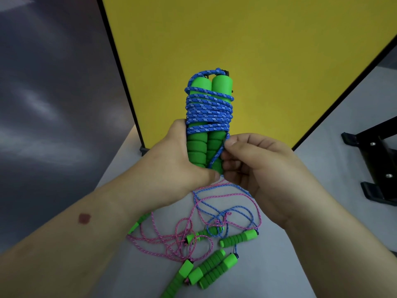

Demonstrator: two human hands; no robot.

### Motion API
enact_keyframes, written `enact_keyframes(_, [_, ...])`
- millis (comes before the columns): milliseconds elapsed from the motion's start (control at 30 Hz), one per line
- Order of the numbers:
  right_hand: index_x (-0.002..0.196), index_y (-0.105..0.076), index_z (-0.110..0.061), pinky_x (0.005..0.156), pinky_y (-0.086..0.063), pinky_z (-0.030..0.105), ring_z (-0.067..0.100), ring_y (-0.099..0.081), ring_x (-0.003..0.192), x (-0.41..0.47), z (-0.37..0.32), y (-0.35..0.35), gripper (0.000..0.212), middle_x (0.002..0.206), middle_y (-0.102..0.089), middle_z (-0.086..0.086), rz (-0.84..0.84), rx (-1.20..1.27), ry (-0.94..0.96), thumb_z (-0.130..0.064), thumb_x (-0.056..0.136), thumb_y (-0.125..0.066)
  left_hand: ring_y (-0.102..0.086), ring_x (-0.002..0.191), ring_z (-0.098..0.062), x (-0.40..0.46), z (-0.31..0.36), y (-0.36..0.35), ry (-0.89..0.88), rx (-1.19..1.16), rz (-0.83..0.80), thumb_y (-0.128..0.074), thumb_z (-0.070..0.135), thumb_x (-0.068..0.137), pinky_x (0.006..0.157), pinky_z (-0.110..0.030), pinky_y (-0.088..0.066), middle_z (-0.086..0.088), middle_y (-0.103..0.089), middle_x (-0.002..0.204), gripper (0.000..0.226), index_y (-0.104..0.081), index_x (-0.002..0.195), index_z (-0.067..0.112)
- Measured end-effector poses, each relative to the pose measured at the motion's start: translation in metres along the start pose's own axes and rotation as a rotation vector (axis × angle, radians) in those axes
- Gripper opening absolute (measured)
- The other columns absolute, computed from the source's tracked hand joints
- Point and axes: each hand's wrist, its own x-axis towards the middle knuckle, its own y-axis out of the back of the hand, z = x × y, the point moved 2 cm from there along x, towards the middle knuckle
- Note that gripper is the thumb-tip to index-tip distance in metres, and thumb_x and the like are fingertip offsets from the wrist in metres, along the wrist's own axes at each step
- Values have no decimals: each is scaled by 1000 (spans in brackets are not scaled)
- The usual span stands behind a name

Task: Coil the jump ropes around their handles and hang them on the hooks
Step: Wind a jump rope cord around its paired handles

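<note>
Item: a blue jump rope [209, 108], its cord lying wound in many close turns around its two green foam handles [206, 117], which are standing side by side and upright, raised above the tabletop [335, 130] in front of a yellow panel [257, 39]. One loop of the blue cord is arching over the handle tops, where a small dark fitting is showing; a further strand is running diagonally down across the ribbed lower grips. The left hand [176, 155] is wrapping around the lower part of the paired handles from the left, thumb lying across their base, clamped on them. The right hand [253, 166] is sitting just beside them on the right, thumb and fingertips closing on the diagonal strand against the handles; the two hands are nearly touching. Below the hands, toward the near edge of the grey tabletop, loose pink cords [171, 237] and loose blue cords [225, 203] are lying tangled together. Several more green foam handles [239, 237] are resting among and beside that tangle, three of them lying close together nearest the near edge. How many ropes make up the tangle cannot be told. At the right edge of the tabletop a black metal stand [378, 164] with visible screws is sitting well apart from the ropes.
</note>
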Motion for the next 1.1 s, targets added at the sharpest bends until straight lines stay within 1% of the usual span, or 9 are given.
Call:
enact_keyframes(133, [78,-72,-12,72,-53,48,23,-61,71,1,0,2,11,77,-69,18,28,-87,102,-17,87,-76,-71,90,-3,-2,0,-1,20,-51,-60,-86,33,66,89,-45,-61,27,-67,94,61,-55,118,38])
enact_keyframes(200, [81,-68,-11,80,-56,58,29,-64,76,0,1,0,17,86,-66,29,49,-68,107,-21,84,-80,-76,95,-21,-1,-3,-3,40,-177,-119,-84,22,69,92,-55,-60,14,-74,96,57,-58,120,29])
enact_keyframes(300, [97,-58,-6,76,-62,49,28,-69,65,0,6,-3,24,72,-68,13,1,102,10,-20,89,-76,-74,91,-35,1,-7,-5,36,-289,-137,-74,24,63,92,-64,-57,-10,-76,99,54,-63,116,23])
enact_keyframes(433, [115,-60,1,68,-63,41,26,-73,62,-1,8,-5,23,65,-72,5,-41,102,11,-11,96,-66,-72,82,-30,0,-4,-7,-19,-129,-33,-60,30,65,82,-56,-61,0,-73,84,34,-65,98,26])
enact_keyframes(600, [115,-70,-9,91,-58,60,55,-68,100,-2,5,-5,25,113,-67,37,-94,56,52,-14,90,-71,-75,80,-24,-1,1,-7,-51,-72,58,-57,38,65,76,-51,-63,4,-73,85,38,-65,101,30])
enact_keyframes(733, [119,-68,-6,82,-62,47,38,-72,90,-4,4,-5,21,113,-71,30,-102,50,68,-11,100,-60,-73,64,-15,-5,7,-9,-83,8,65,-57,29,79,61,-37,-62,3,-73,75,24,-60,103,28])
enact_keyframes(833, [120,-67,-10,92,-58,58,34,-70,91,-4,6,-10,23,115,-69,30,-101,24,102,-19,100,-62,-64,62,-12,-8,9,-10,-128,98,93,-54,30,84,55,-32,-53,1,-67,73,19,-54,102,27])
enact_keyframes(933, [111,-69,-19,85,-50,74,46,-64,85,-3,9,-13,28,112,-61,39,-24,-82,164,-37,90,-69,-59,68,-12,-8,8,-12,-124,121,75,-51,30,88,56,-26,-46,1,-63,77,18,-51,105,24])
enact_keyframes(1100, [102,-65,-30,75,-54,66,38,-63,77,-4,6,-12,19,97,-68,21,8,-304,268,-42,88,-61,-56,59,-9,-5,5,-12,-156,118,168,-59,32,90,47,-22,-41,4,-60,70,13,-55,99,24])
